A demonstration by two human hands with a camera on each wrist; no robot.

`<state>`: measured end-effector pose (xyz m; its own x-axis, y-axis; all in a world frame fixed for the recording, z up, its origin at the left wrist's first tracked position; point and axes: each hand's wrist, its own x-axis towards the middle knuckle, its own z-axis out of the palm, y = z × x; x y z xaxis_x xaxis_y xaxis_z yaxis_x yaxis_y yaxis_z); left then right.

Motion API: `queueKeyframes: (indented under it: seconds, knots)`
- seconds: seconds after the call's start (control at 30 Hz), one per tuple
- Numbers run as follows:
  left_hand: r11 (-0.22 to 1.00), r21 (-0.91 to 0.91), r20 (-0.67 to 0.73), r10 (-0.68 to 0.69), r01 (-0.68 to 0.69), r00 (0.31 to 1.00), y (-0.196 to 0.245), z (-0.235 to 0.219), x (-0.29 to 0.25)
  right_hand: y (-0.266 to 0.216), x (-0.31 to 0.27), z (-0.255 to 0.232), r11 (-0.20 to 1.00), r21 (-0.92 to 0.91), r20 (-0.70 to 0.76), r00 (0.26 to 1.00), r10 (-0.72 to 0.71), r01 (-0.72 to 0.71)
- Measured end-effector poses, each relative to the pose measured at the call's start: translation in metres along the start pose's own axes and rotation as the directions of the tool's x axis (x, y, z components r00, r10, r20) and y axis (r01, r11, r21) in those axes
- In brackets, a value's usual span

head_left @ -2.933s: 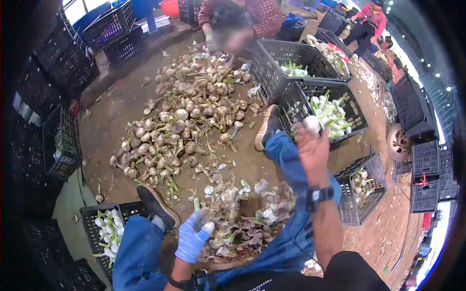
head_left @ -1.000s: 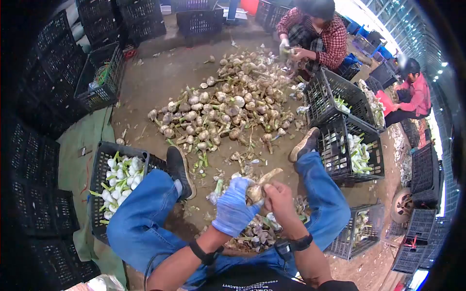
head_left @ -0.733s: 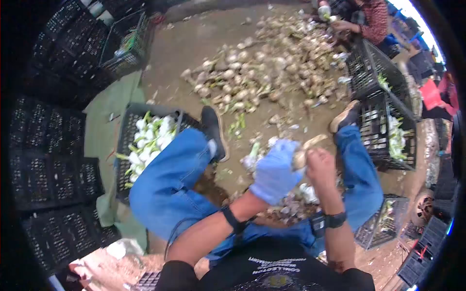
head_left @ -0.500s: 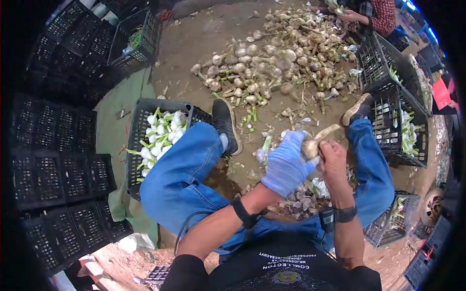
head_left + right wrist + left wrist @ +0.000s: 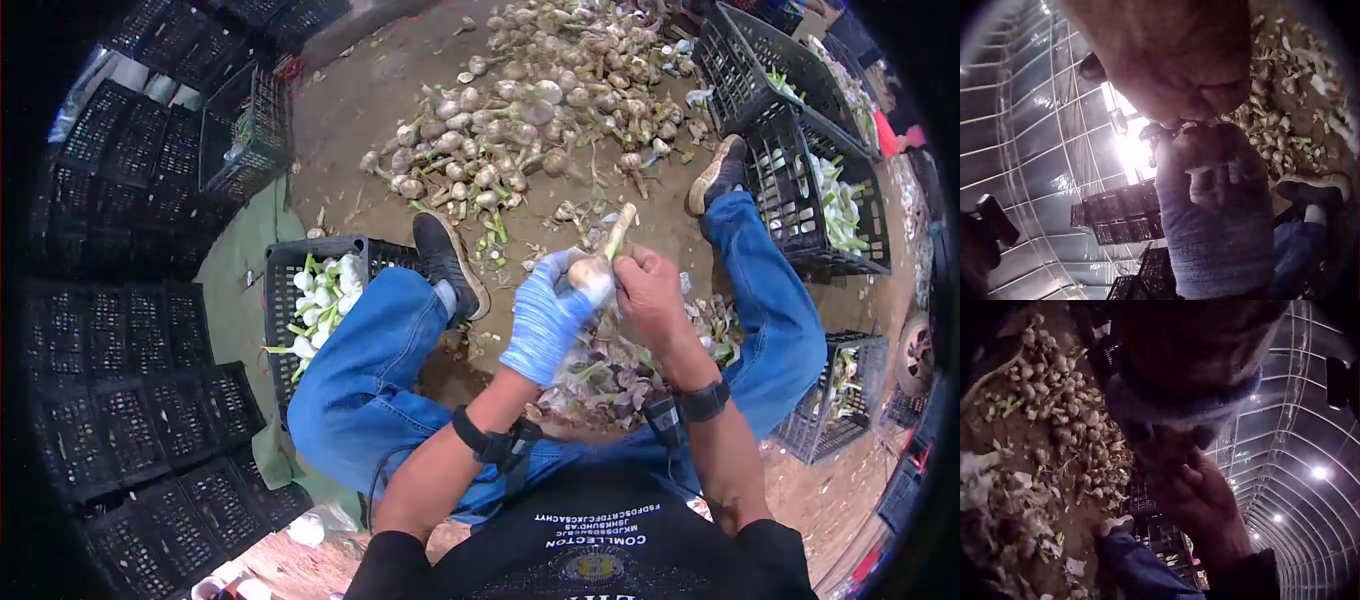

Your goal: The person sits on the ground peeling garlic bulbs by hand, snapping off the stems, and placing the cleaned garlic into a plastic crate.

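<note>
My gloved left hand [image 5: 545, 318] grips a garlic bulb [image 5: 590, 272] in front of my lap, its dry stem pointing up and slightly right. The lower part of the bulb looks whiter than the brownish top. The bare right hand [image 5: 652, 295], fingers curled, pinches at the bulb's right side by the stem base. Both wrist views show the hands meeting, the bare right hand [image 5: 1200, 500] in one and the gloved left hand [image 5: 1216, 212] in the other; the bulb is mostly hidden there. Beneath the hands lies a heap of loose garlic skins [image 5: 600, 385].
A large pile of unpeeled garlic [image 5: 520, 120] lies ahead on the floor. Clean white bulbs fill a black crate [image 5: 270, 290] by my left leg and another crate [image 5: 785, 190] beyond my right foot. A smaller crate [image 5: 810, 440] stands right; stacked crates [image 5: 100, 330] line the left.
Earlier, the right hand held a white bulb over the right-hand crate, apart from the left. Now both hands are at a brownish bulb, whose stem has turned from pointing right to pointing up.
</note>
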<state>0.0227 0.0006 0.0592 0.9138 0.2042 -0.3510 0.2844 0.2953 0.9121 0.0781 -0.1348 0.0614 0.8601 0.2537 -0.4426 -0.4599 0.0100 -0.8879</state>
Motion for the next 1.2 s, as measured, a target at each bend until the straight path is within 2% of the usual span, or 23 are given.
queueKeyframes:
  seconds: [0.13, 0.23, 0.3, 0.37, 0.43, 0.47, 0.5, 0.57, 0.63, 0.7, 0.73, 0.77, 0.8, 0.87, 0.9, 0.93, 0.97, 1.0, 1.03, 1.1, 1.13, 1.17, 1.2]
  knots:
    - [0.925, -0.293, 0.128, -0.215, 0.244, 0.968, -0.001, -0.009, 0.002, -0.001, -0.005, -0.003, 0.999, -0.031, 0.041, 0.999, -0.017, 0.019]
    - [0.881, -0.372, 0.157, -0.249, 0.291, 0.956, -0.015, -0.011, 0.010, -0.005, -0.012, -0.003, 0.996, 0.088, 0.069, 0.998, 0.010, -0.016]
    - [0.921, -0.334, 0.069, -0.187, 0.200, 0.980, -0.024, -0.007, 0.011, -0.004, -0.014, -0.005, 0.991, 0.125, 0.068, 0.997, 0.032, -0.041]
    - [0.997, -0.066, 0.055, -0.036, 0.040, 0.998, -0.029, -0.006, 0.010, -0.003, -0.013, -0.006, 0.985, 0.161, 0.065, 0.996, 0.055, -0.065]
    - [0.989, -0.088, 0.133, -0.110, 0.123, 0.985, -0.023, -0.007, 0.007, -0.001, -0.011, -0.004, 0.998, 0.044, 0.042, 0.998, 0.049, -0.051]
    - [0.972, 0.212, 0.050, 0.097, -0.106, 0.994, -0.022, 0.000, 0.001, -0.002, -0.011, 0.003, 0.998, 0.041, 0.036, 0.998, 0.042, -0.044]
    - [0.816, 0.496, 0.034, 0.323, -0.296, 0.946, -0.014, 0.010, -0.003, -0.005, -0.011, 0.013, 0.995, 0.104, -0.053, 0.999, -0.006, 0.011]
    - [0.813, 0.546, -0.053, 0.273, -0.201, 0.961, -0.001, 0.014, -0.008, -0.006, -0.010, 0.009, 0.985, 0.145, -0.162, 0.984, -0.074, 0.098]
    - [0.896, 0.417, -0.042, 0.188, -0.154, 0.981, 0.006, 0.012, -0.009, -0.004, -0.008, 0.003, 0.993, -0.098, -0.053, 0.996, -0.071, 0.065]
    - [0.993, 0.119, 0.055, -0.014, 0.007, 0.998, -0.001, -0.002, 0.003, -0.013, -0.017, 0.004, 0.995, 0.047, -0.011, 0.996, -0.086, 0.086]
    - [0.963, -0.125, 0.102, -0.229, 0.241, 0.968, 0.001, -0.006, 0.004, -0.015, -0.020, 0.004, 0.994, 0.052, 0.003, 0.995, -0.098, 0.098]
    - [0.820, -0.343, 0.197, -0.415, 0.459, 0.888, 0.004, -0.009, 0.004, -0.016, -0.022, 0.005, 0.993, 0.056, 0.019, 0.994, -0.109, 0.108]
    - [0.823, -0.343, 0.198, -0.409, 0.454, 0.891, 0.004, -0.016, 0.007, -0.010, -0.020, 0.006, 0.990, -0.002, 0.018, 0.990, -0.141, 0.141]
    - [0.676, -0.422, 0.543, -0.346, 0.604, 0.765, 0.000, -0.029, 0.012, -0.004, -0.021, 0.005, 0.989, 0.040, 0.023, 0.990, -0.141, 0.140]
    - [0.678, -0.420, 0.545, -0.343, 0.603, 0.765, -0.002, -0.026, 0.012, -0.004, -0.022, 0.005, 0.988, 0.083, 0.024, 0.990, -0.136, 0.133]
    - [0.897, -0.265, 0.293, -0.275, 0.355, 0.916, -0.006, -0.018, 0.010, -0.009, -0.024, 0.006, 0.993, 0.051, -0.008, 0.994, -0.110, 0.111]
    - [0.994, -0.019, 0.057, -0.103, 0.105, 0.993, -0.010, -0.010, 0.009, -0.009, -0.025, 0.005, 0.992, 0.046, -0.014, 0.993, -0.114, 0.115]
    - [0.964, 0.203, 0.004, 0.174, -0.171, 0.985, 0.007, 0.002, -0.002, -0.008, -0.025, 0.003, 0.989, 0.021, -0.043, 0.988, -0.148, 0.149]
    - [0.964, 0.200, 0.007, 0.177, -0.175, 0.984, 0.008, 0.005, -0.004, -0.008, -0.025, 0.002, 0.983, -0.003, -0.070, 0.981, -0.181, 0.181]
    - [0.856, 0.366, 0.019, 0.386, -0.366, 0.922, 0.009, 0.008, -0.007, -0.009, -0.027, -0.002, 0.978, -0.036, -0.052, 0.977, -0.207, 0.205]
    - [0.908, 0.344, 0.018, 0.248, -0.238, 0.969, 0.015, 0.006, -0.008, -0.010, -0.027, -0.003, 0.971, -0.065, -0.033, 0.972, -0.231, 0.229]
    - [0.907, 0.346, 0.019, 0.249, -0.240, 0.968, 0.016, 0.002, -0.007, -0.008, -0.026, -0.003, 0.971, -0.062, -0.034, 0.972, -0.233, 0.231]
    - [0.996, -0.007, 0.104, -0.092, 0.093, 0.990, 0.017, -0.002, -0.005, -0.006, -0.025, -0.003, 0.959, -0.092, -0.013, 0.963, -0.271, 0.268]
